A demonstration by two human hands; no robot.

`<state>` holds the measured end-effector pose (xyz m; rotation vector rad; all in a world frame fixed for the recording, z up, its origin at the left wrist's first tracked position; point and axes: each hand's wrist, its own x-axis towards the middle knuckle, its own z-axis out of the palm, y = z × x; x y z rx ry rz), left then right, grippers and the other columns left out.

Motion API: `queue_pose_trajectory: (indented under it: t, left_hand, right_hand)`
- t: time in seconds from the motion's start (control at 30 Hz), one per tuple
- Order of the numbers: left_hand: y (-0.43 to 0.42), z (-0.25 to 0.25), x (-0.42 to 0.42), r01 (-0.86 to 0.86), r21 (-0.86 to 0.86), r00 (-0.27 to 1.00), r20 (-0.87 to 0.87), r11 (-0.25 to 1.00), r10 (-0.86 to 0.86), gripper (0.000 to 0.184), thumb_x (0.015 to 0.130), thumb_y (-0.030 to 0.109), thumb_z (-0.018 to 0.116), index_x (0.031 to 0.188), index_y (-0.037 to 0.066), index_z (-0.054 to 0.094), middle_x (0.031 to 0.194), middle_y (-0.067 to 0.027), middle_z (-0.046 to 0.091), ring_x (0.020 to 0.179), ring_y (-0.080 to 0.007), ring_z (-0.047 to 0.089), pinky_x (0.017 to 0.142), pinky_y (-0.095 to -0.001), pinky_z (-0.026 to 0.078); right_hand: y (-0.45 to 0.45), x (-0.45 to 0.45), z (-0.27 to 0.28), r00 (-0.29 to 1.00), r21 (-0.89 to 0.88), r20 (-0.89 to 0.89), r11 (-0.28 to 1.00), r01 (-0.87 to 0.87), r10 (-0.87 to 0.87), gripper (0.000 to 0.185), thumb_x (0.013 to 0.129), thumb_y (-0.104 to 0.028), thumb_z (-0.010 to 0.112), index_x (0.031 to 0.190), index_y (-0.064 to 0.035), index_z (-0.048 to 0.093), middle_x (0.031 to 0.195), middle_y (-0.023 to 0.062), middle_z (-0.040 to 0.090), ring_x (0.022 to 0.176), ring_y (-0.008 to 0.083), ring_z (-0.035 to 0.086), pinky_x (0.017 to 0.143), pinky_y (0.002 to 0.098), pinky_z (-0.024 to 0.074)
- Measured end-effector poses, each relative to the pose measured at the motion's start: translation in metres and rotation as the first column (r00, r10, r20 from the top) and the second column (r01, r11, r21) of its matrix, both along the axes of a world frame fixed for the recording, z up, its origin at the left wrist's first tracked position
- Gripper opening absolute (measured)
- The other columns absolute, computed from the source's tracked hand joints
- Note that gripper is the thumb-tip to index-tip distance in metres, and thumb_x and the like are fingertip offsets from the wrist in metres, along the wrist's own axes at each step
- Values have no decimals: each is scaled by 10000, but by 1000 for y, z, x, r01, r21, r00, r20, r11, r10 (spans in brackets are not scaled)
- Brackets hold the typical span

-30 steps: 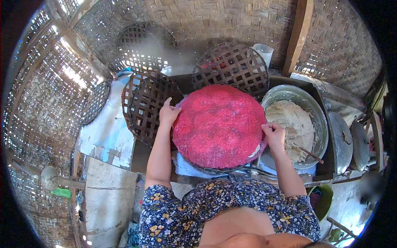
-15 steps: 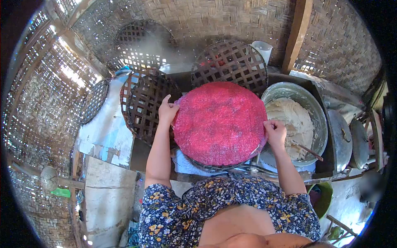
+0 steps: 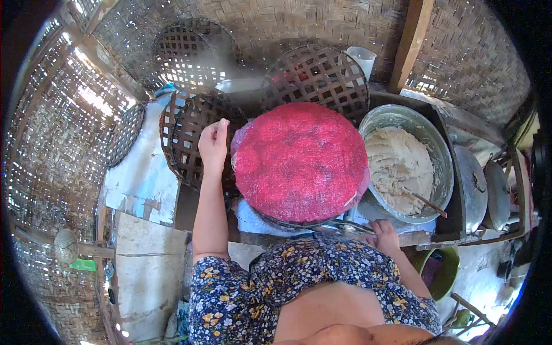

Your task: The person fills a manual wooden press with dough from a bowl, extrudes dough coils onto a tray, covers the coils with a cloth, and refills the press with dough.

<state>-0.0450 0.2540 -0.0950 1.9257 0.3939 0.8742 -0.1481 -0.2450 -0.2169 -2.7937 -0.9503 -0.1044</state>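
Note:
A round pink-red cloth point(image 3: 302, 164) lies spread over a round form in front of me, dark rim showing below it. My left hand point(image 3: 214, 141) is raised just left of the cloth, apart from it, with fingers closed together; whether anything small is between them is hidden. Low on the right, my right hand point(image 3: 385, 234) rests by the front edge, near metal tongs-like handles point(image 3: 351, 226), and its grip is unclear. Right of the cloth stands a large metal basin point(image 3: 441, 149) of pale dough point(image 3: 401, 167), a wooden-handled tool point(image 3: 428, 205) in it.
Woven lattice baskets point(image 3: 313, 75) stand behind the cloth, and another point(image 3: 178, 138) is at its left. A white container point(image 3: 362, 60) is at the back. Metal lids point(image 3: 468, 187) lean at the right. Below them is a green bucket point(image 3: 451, 276). Haze hangs at back left.
My left hand has come away from the cloth's edge, up and left. My right hand has let go of the cloth's right edge and dropped to the front edge. The view has shifted slightly.

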Motion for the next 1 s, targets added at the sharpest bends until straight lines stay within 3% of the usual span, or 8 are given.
queue_pose_trajectory:
  t: [0.1, 0.3, 0.7, 0.8, 0.83, 0.87, 0.93, 1.0]
  left_hand:
    - [-37, 22, -7, 178, 46, 972, 145, 983, -183, 213, 842, 203, 598, 821, 0, 659, 832, -81, 608, 757, -138, 568, 680, -258, 453]
    - [-101, 52, -29, 563, 233, 813, 14, 793, -582, 134, 826, 81, 598, 936, 5, 610, 1026, -68, 561, 892, -129, 569, 709, -245, 444]
    - [-171, 48, -52, 821, 60, 569, -177, 568, -803, 532, 759, 79, 656, 1256, 69, 465, 1074, -67, 581, 1009, -135, 531, 829, -261, 401]
    - [-185, 49, -49, 896, -266, 373, 12, 357, -928, 610, 785, 198, 659, 1313, 72, 379, 1169, -94, 542, 1116, -171, 487, 911, -293, 360]
    - [-198, 59, -48, 909, -294, 308, 1, 294, -951, 843, 784, 559, 549, 1371, 38, 242, 1328, -179, 397, 1230, -261, 391, 982, -373, 323]
    - [-210, 62, -46, 904, -408, 212, 161, 130, -964, 906, 769, 640, 464, 1386, 38, 182, 1372, -199, 310, 1267, -292, 324, 1006, -402, 289]
    - [-235, 74, -36, 814, -540, 57, 442, -215, -895, 1072, 691, 811, 230, 1402, 25, 67, 1438, -232, 122, 1326, -345, 179, 1052, -463, 201]
    - [-253, 100, -25, 668, -584, 65, 663, -461, -745, 1097, 683, 826, 183, 1392, -6, 88, 1422, -254, 150, 1310, -392, 185, 1047, -502, 195]
  right_hand:
    - [7, -8, -17, 991, 3, -51, 992, 123, -122, 611, 677, -320, 658, 1198, -69, 462, 1031, 136, 545, 982, 310, 494, 895, 422, 374]
    - [-19, -11, -74, 902, -157, -359, 968, 196, -241, 550, 649, -356, 693, 1083, -85, 493, 1002, 120, 560, 946, 291, 550, 799, 403, 447]
    - [-97, -78, 87, 907, 77, -270, 931, 356, -324, 464, 540, -168, 685, 986, -91, 583, 886, 128, 610, 850, 322, 578, 745, 397, 468]
    - [-105, -86, 111, 860, 213, -391, 876, 432, -329, 529, 553, -199, 715, 1043, -62, 570, 928, 151, 610, 860, 316, 588, 761, 375, 470]
    - [-103, -87, 114, 841, 276, -451, 850, 449, -298, 548, 562, -216, 725, 1057, -47, 564, 937, 157, 610, 869, 303, 593, 770, 363, 468]
    - [-99, -86, 115, 824, 337, -508, 823, 458, -250, 569, 571, -233, 735, 1072, -32, 557, 946, 163, 609, 878, 289, 598, 779, 352, 467]
    - [-79, -72, 92, 802, 640, -582, 683, 352, 133, 668, 642, -350, 736, 1134, 31, 494, 967, 141, 607, 861, 217, 590, 760, 321, 459]
    - [-44, -60, 132, 496, 628, -774, 582, 517, 394, 746, 678, -480, 679, 1174, 32, 458, 896, 112, 585, 725, 196, 573, 636, 289, 466]
